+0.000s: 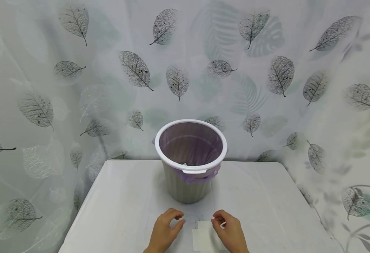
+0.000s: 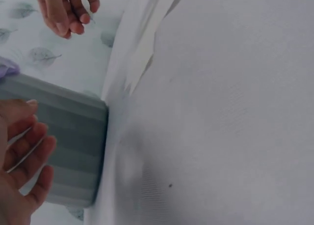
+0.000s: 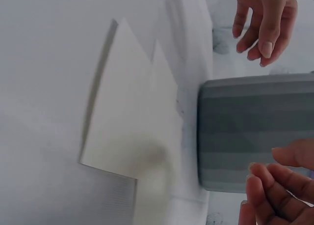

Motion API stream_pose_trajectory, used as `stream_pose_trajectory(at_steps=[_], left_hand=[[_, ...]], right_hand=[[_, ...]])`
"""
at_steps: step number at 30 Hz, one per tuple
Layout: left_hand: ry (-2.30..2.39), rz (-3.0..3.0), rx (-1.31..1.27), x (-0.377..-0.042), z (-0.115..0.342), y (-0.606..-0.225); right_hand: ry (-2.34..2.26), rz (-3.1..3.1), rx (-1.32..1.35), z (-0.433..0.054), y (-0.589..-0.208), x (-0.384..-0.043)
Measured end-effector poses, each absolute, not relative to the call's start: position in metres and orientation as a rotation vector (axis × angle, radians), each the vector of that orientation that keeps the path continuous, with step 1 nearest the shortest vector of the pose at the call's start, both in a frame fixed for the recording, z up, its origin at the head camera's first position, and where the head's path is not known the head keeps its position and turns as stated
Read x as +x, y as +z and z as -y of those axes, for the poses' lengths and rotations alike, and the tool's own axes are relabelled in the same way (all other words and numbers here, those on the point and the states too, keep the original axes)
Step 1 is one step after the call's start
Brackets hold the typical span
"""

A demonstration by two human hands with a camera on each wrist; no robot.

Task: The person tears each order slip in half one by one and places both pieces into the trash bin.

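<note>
My left hand [image 1: 165, 230] hovers above the white tabletop, fingers loosely bent with a gap to the thumb and nothing held. Opposite it, my right hand [image 1: 230, 230] is held in a similar loose curve, also without an object. Below and beside the right hand lie cream-white sheets of paper [image 1: 202, 237], overlapping at offset edges; the right wrist view shows these sheets [image 3: 130, 117] flat on the table. Just beyond both hands stands a grey-green ribbed trash bin [image 1: 188, 188], upright, with a white rim [image 1: 169, 159]. A purple bag [image 1: 189, 140] lines it and folds out under the rim.
A small white scrap [image 1: 185, 164] shows inside the bin; its deeper contents are hidden. The white-covered table [image 1: 118, 203] ends at a leaf-patterned curtain [image 1: 178, 52] behind the bin, with more curtain at both sides.
</note>
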State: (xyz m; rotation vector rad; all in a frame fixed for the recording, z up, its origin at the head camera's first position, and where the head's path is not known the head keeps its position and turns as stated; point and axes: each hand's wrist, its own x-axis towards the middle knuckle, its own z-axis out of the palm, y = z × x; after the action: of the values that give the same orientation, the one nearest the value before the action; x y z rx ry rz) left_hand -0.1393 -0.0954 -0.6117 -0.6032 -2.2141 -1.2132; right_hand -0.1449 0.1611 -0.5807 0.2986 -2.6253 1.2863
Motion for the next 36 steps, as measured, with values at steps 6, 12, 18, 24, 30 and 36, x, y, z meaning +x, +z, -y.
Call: stream_pose_trajectory(at_steps=[6,12,18,24,30,36], left_hand=[[-1.191,2.35,-0.592,-0.139,0.091,-0.626],[-1.152,2.502,-0.555,-0.135,0.087,-0.63],[-1.114,2.583,-0.566,-0.137,0.085,-0.628],[-1.071,2.641,-0.579,-0.135,0.084,-0.629],[-1.078,2.683,-0.596,-0.134,0.083,-0.631],[-1.057,2.72,-0.597,-0.134,0.08,-0.63]], right_hand=[[1.125,2.783,0.373,-0.163,-0.595,-0.143],[0.986,2.952,0.436,-0.167,-0.603,-0.146],[0.927,3.025,0.396,-0.164,-0.606,-0.148],[0.875,3.033,0.485,-0.165,-0.614,-0.148],[0.832,2.999,0.633,-0.167,-0.622,-0.147],[0.796,3.003,0.658,-0.166,-0.622,-0.148]])
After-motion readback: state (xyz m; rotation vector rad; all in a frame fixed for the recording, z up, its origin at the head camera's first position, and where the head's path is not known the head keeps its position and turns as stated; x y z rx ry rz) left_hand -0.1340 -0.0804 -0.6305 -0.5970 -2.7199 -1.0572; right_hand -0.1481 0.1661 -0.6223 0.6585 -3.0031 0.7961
